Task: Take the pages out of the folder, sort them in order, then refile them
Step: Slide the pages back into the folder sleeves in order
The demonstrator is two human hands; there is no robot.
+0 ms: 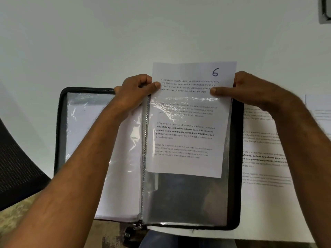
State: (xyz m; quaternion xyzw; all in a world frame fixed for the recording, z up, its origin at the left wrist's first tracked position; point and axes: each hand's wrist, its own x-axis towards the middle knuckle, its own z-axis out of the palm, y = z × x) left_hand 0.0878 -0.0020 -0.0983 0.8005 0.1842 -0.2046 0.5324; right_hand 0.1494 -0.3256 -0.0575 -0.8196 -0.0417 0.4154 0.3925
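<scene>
Over open folder (60, 122), left hand (136, 90) & right hand (250, 88) pinch page 6 (188, 140) btwn them.

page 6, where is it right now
In the head view, page 6 sits half inside the right-hand clear sleeve of the open folder, its top pinched by the left hand and right hand.

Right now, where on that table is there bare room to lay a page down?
The widest bare patch of the table lies beyond the folder, up to the far edge. A narrower strip runs left of the folder. The right side is crowded: loose printed pages lie against the folder, and both hands hold page 6 over it.
</scene>
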